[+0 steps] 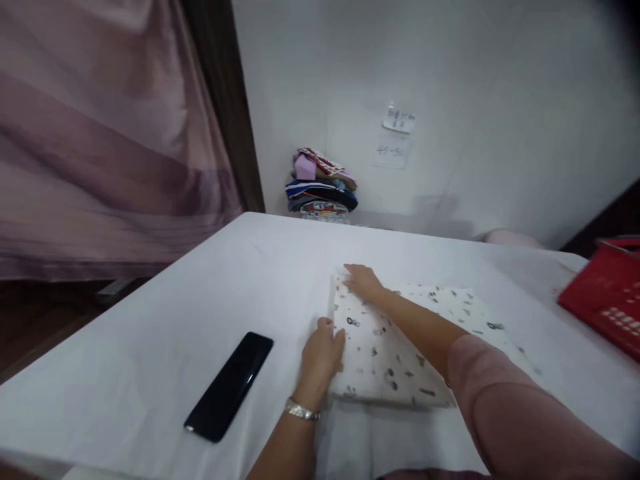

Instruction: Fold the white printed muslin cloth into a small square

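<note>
A folded white cloth point(405, 363) with small scattered prints lies on the white-covered table. My left hand point(320, 357), with a silver band at the wrist, is at the cloth's left edge. Its thumb rests over the edge, and the curled fingers are beside it, closed on the fabric. Reaching across the cloth, my right hand point(364, 283) lies at the far left corner with its fingers stretched to the left and apart. My right forearm, in a pink sleeve, covers part of the cloth.
A black phone point(230, 387) lies on the table point(200, 320) to the left. At the right edge is a red bag point(607, 293). A stack of folded fabrics point(323, 187) stands beyond the far edge, near paper notes point(395, 133) on the wall. A pink curtain point(110, 133) hangs left.
</note>
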